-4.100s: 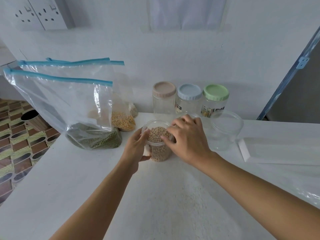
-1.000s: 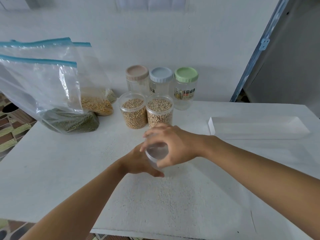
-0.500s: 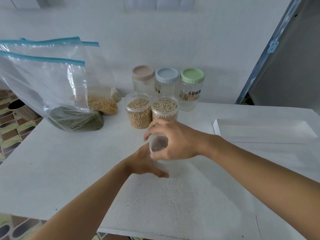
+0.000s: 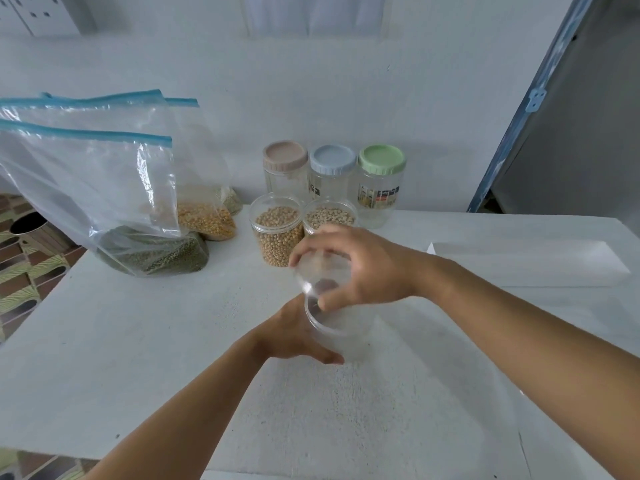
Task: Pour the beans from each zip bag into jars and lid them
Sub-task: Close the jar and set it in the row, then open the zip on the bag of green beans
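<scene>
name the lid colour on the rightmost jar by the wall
Pale green lid, clearest in the head view.

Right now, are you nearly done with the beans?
Not yet. Two small jars already hold beans. The right hand holds a clear lid over the empty jar that the left hand grips. Bags of green beans and yellow beans still wait.

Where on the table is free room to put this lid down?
Free: the table in front of the green-bean bag, and the patch from the clear jar to the near edge. Crowded: the back, around the bean jars.
</scene>
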`<state>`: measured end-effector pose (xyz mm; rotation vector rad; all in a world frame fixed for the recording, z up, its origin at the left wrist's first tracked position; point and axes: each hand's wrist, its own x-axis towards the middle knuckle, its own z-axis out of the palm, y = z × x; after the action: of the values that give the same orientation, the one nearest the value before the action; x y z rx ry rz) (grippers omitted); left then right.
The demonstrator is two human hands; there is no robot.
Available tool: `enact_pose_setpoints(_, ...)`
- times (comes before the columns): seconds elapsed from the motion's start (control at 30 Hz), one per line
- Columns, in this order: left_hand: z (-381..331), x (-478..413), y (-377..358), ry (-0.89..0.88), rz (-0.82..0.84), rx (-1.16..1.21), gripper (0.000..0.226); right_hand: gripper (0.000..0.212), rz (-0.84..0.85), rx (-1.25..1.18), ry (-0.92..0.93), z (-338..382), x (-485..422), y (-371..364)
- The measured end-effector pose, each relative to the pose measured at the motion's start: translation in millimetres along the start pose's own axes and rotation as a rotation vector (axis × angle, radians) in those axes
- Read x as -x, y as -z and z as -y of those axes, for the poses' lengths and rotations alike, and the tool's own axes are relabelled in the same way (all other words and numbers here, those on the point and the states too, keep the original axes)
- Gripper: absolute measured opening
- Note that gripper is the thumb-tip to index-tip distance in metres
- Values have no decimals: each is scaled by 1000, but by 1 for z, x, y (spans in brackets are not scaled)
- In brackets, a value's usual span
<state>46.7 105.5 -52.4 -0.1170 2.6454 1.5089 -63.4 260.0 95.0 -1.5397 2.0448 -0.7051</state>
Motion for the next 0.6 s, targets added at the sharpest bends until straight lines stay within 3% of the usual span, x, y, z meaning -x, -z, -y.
enact_pose_setpoints(0.13,10,1,0,-33,1,2,108,39,-334,-264,-58,-19,10,2)
enact_pose_setpoints(0.27,9,2,2,-135,-15,-52,111,31,-677,-625,-359,-63,23,-14)
enact_pose_setpoints(0.43,10,-2,-2,-103,-115,-57,112,17,-627,-837,-662,-111,40,-48)
enact_pose_setpoints(0.5,8,-1,-4,-95,-161,-61,106,24,-637,-819,-696,-122,42,-60)
enact_pose_setpoints(0.6,5,1,-3,-94,-180,-43,103,24,-621,-305,-673,-142,42,-74)
